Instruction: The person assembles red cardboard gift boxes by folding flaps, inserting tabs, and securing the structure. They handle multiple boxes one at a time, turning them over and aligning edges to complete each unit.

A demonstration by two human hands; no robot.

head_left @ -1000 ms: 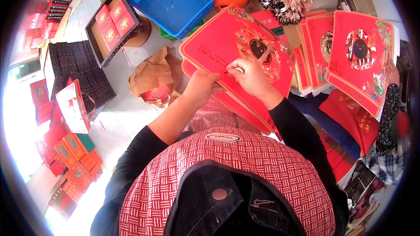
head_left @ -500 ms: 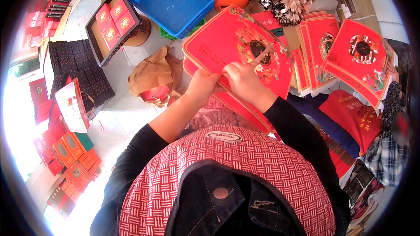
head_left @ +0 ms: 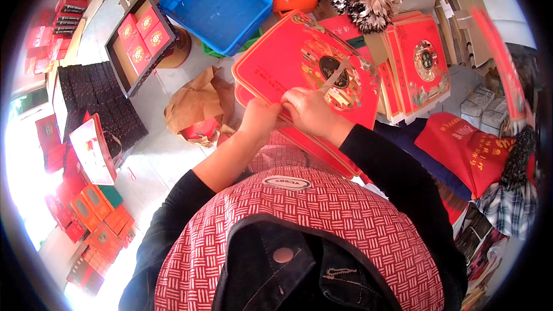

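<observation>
A flat red gift bag (head_left: 271, 60), printed with a dark round emblem and coloured figures, lies in front of me on more red bags. My left hand (head_left: 260, 118) is closed at its near edge, the thumb meeting the right hand's fingers. My right hand (head_left: 314, 112) is closed beside it on a thin brown strip (head_left: 337, 75), like a cord or ribbon handle, whose free end slants over the emblem. What exactly the fingertips pinch is hidden.
A blue crate (head_left: 216, 6) stands ahead. Left of my hands is a crumpled brown paper bag (head_left: 199, 103); beyond it, a tray (head_left: 128, 78) of red boxes. To the right are stacked red bags (head_left: 423, 60) and a co-worker's red apron (head_left: 461, 152) and patterned sleeve (head_left: 516, 158).
My hands stay together at the bag's edge, with the strip at nearly the same slant. The co-worker at right has lifted and turned a red bag until it shows edge-on.
</observation>
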